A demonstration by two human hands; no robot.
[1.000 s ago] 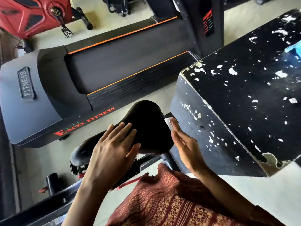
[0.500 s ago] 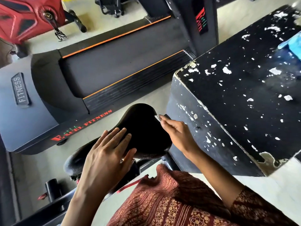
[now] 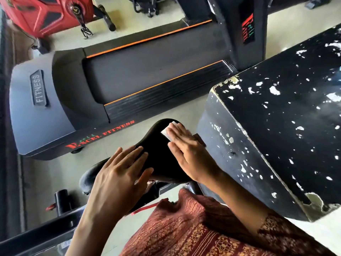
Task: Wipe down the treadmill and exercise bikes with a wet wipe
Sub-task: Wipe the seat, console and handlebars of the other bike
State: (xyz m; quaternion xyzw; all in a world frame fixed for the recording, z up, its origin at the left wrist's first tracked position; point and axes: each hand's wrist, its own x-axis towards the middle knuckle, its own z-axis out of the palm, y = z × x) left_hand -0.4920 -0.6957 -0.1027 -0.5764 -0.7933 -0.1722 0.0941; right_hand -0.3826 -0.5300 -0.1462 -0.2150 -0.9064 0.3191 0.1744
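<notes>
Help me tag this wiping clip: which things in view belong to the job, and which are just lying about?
Part of the job: wet wipe under the right hand; bike saddle, left hand flat on it; treadmill; red exercise bike.
Just lying about: chipped black box; small black post.

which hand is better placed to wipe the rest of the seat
Right. The right hand presses the wipe flat on the seat; the left hand lies bare on the seat, steadying it.
</notes>
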